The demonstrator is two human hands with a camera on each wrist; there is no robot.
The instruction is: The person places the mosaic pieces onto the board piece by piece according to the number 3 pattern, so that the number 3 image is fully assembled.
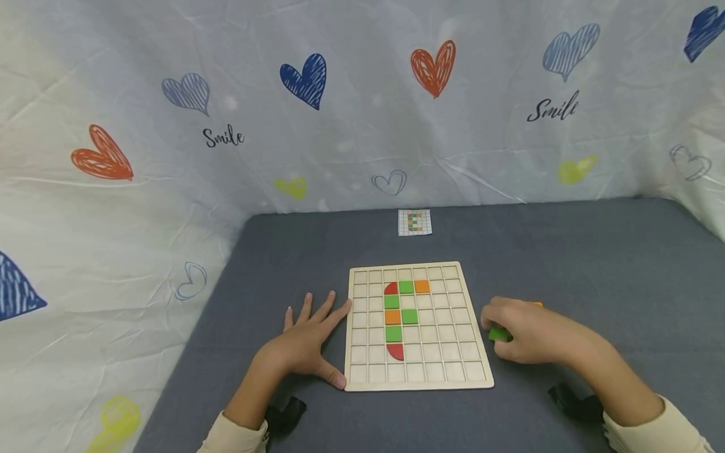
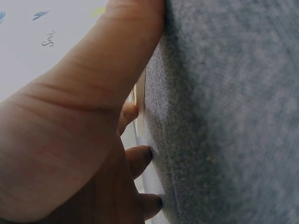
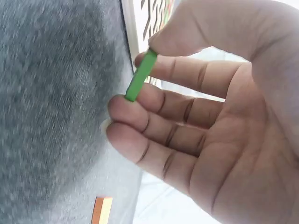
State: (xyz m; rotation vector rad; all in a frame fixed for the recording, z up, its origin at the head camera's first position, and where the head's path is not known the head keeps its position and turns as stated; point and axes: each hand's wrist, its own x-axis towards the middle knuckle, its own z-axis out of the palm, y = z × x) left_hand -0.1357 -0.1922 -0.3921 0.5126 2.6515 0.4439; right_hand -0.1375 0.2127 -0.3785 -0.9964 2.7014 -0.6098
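Note:
A wooden grid board (image 1: pixel 447 352) lies on the grey cloth, holding several green square tiles (image 1: pixel 406 287), two orange squares (image 1: pixel 421 286) and two red quarter-round tiles (image 1: pixel 395 351) in a bracket-like pattern. Fingers spread wide, my left hand (image 1: pixel 303 343) rests at the board's left edge, its thumb and index fingertip against the frame. To the right of the board, my right hand (image 1: pixel 529 330) pinches a green square tile (image 3: pixel 141 75) between thumb and fingertips. An orange tile (image 3: pixel 101 210) lies on the cloth beyond that hand, mostly hidden behind it in the head view.
A small card (image 1: pixel 415 223) printed with a coloured grid pattern lies behind the board, near the table's far edge. Behind the grey table (image 1: pixel 317 245) hangs a white curtain (image 1: pixel 362 126) with hearts and lettering. Dark straps (image 1: pixel 574 402) hang at both wrists.

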